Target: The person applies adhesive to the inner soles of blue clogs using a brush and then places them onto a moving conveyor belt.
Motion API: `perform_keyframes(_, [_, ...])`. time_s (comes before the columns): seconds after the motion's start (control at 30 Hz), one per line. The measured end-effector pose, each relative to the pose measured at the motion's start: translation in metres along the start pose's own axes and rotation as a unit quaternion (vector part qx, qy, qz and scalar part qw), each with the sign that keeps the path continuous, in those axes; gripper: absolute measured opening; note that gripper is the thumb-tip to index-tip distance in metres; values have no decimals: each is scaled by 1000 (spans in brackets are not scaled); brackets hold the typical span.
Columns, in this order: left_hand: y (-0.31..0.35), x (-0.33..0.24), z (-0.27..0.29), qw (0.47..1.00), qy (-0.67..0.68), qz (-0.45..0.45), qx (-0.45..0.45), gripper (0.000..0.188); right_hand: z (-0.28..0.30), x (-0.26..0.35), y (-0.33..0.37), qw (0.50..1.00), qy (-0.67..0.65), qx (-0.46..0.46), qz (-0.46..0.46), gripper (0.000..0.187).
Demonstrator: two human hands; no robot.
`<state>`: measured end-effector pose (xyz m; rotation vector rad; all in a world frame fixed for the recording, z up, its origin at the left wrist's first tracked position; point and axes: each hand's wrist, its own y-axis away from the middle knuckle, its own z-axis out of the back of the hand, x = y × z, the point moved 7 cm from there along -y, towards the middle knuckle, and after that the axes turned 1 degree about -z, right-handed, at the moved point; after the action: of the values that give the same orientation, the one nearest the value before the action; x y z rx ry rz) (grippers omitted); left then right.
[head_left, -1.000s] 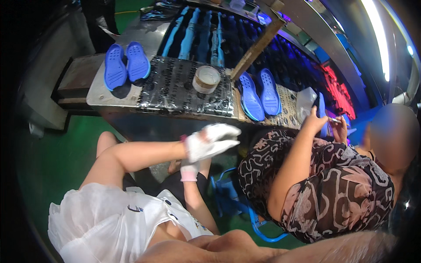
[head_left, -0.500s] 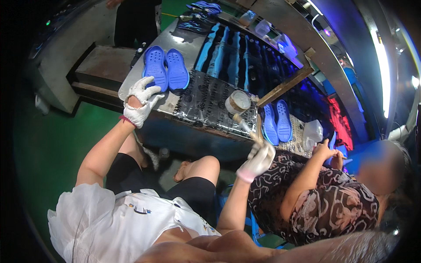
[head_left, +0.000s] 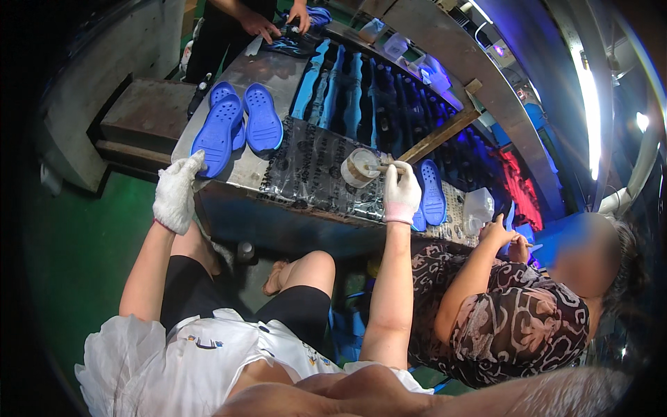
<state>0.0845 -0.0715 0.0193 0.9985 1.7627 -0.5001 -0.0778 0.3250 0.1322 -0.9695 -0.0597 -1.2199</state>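
Observation:
My left hand (head_left: 177,191), in a white knit glove, pinches the near end of a blue shoe sole (head_left: 220,132) with holes at its far end. That sole is tilted over a second blue sole (head_left: 221,90), and a third sole (head_left: 263,121) lies to their right on the metal table. My right hand (head_left: 401,191), also gloved, grips the handle of a brush (head_left: 377,167). The brush reaches left into a round pot (head_left: 354,170) with pale contents, which hides its tip. Just right of this hand lie more blue soles (head_left: 433,191).
Black printed plastic sheeting (head_left: 306,163) covers the table around the pot. Beyond are a belt with blue stripes (head_left: 323,83) and a slanting wooden bar (head_left: 441,135). A co-worker (head_left: 514,313) sits at right beside a clear container (head_left: 478,208). Another person's hands (head_left: 264,26) work at the far end.
My left hand has closed on a sole and lifted it toward me over its neighbour. My right hand has moved up to the pot with the brush. Another person's hands have appeared at the far end.

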Motion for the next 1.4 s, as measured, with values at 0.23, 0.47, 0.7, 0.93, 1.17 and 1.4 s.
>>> perform_keyframes(0.23, [1, 3, 0, 996, 54, -31, -63, 33, 5, -2, 3, 998, 10, -20, 57, 14])
perform_keyframes(0.47, [31, -26, -57, 986, 133, -51, 84, 42, 35, -7, 40, 987, -53, -150, 35, 15])
perform_keyframes(0.7, [71, -19, -84, 984, -48, -171, -7, 47, 58, 46, 149, 924, -310, -202, -98, 12])
perform_keyframes(0.93, [96, -3, -96, 975, -95, -195, 39, 33, 40, 107, 166, 936, -343, -75, 19, 12])
perform_keyframes(1.17, [98, -5, -99, 962, -160, -220, 27, 34, 48, 99, 165, 938, -330, -110, 2, 15])
perform_keyframes(1.4, [102, -7, -99, 969, -147, -196, 36, 36, 55, 104, 166, 966, -235, -96, 51, 16])
